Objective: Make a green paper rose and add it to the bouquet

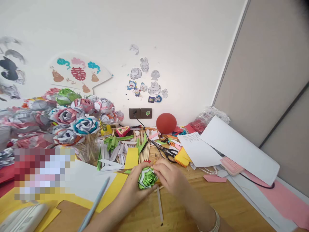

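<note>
A green and white folded paper flower (147,178) faces me above the table. The fingers and thumb of my left hand (132,183) wrap round it from the left. My right hand (171,178) is closed in a pinch at the flower's upper right edge; its fingertips cover what they grip, possibly a petal. Below the flower, a thin pale strip (160,206) with a dark end lies on the wooden table (178,212). Just beyond my hands are black-handled scissors (170,152), wooden sticks (145,141) and a yellow paper piece (131,158).
Many paper flowers (85,125) stand in a clear container at the left. Loose white strips (116,151), a red balloon (166,123), a black cable (142,120), a white sheet (236,148) and pink paper (272,193) surround the work area. A blue pen-like stick (96,199) lies near my left forearm.
</note>
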### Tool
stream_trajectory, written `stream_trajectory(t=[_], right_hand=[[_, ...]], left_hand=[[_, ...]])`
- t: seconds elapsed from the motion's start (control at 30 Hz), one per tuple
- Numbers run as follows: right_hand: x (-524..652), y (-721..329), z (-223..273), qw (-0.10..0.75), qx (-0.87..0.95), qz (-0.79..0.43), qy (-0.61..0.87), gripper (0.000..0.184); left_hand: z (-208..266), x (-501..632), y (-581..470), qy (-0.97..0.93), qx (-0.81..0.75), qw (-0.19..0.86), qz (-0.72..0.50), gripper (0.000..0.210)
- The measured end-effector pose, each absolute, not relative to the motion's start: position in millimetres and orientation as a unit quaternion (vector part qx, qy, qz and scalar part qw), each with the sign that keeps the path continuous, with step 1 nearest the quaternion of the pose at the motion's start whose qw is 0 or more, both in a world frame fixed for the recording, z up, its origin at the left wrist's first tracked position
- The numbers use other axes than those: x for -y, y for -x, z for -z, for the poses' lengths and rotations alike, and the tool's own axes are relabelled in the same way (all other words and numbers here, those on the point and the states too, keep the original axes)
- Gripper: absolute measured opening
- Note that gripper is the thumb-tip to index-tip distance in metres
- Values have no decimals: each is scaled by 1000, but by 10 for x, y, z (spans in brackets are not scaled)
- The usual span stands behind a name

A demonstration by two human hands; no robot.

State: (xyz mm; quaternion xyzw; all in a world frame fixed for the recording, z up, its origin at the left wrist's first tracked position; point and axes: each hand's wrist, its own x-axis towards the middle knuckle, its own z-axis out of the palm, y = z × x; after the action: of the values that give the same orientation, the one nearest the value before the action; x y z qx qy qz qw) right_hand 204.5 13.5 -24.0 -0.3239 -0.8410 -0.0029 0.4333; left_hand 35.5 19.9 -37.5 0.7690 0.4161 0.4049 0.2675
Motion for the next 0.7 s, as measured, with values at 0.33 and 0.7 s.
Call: stream_trajectory(t=[0.33,0.7], right_hand=[[-156,-2013,259,486,785,-119,366,13],[-132,-2002,229,501,736,-157,428,8]], left_hand=[[387,-212,-343,-767,-403,278,-415,42],[417,-209,-345,-764,-399,294,-412,44]])
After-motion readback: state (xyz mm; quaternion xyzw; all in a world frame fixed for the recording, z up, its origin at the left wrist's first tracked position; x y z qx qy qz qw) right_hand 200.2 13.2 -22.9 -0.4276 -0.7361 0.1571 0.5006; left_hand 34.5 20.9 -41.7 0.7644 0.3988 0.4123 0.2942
